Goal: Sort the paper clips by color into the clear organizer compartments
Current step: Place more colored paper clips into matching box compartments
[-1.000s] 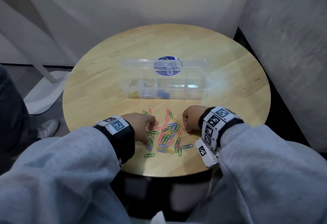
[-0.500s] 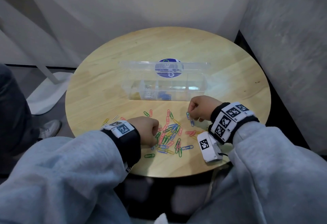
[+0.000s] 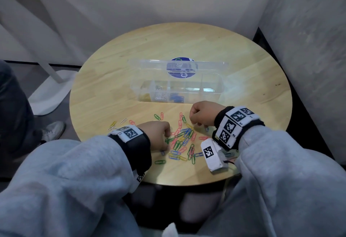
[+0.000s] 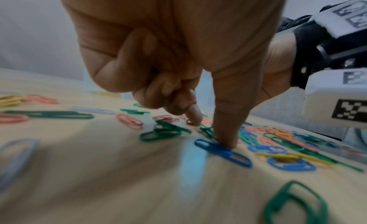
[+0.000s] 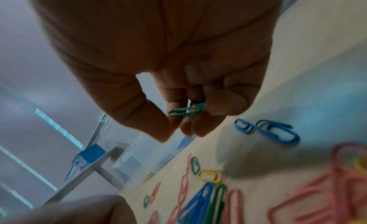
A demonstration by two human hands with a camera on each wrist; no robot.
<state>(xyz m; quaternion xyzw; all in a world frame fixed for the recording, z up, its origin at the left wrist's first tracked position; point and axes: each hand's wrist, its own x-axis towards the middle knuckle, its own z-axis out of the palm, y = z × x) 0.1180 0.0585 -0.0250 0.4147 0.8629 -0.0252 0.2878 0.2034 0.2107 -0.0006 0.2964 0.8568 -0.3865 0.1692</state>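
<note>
A heap of coloured paper clips (image 3: 183, 139) lies on the table's near side. Behind it stands the clear organizer (image 3: 211, 88) with its lid up; its left compartments hold yellow, silver and blue clips (image 3: 177, 98). My left hand (image 3: 167, 139) is at the heap's left edge; its thumb (image 4: 226, 133) and forefinger pinch at a green clip (image 4: 206, 130) on the table, beside a blue clip (image 4: 222, 152). My right hand (image 3: 194, 120) hovers between heap and organizer, its curled fingers holding green clips (image 5: 186, 109).
The round wooden table (image 3: 112, 87) sits in a corner, with walls close behind and on the right. Stray yellow clips (image 3: 112, 125) and a white clip (image 3: 123, 120) lie at the left. A shoe (image 3: 54, 130) and a white stand base (image 3: 46, 96) are on the floor, left.
My right hand has lifted off the heap and moved forward toward the organizer. My left hand has stayed low at the heap's left edge, reaching slightly further into it.
</note>
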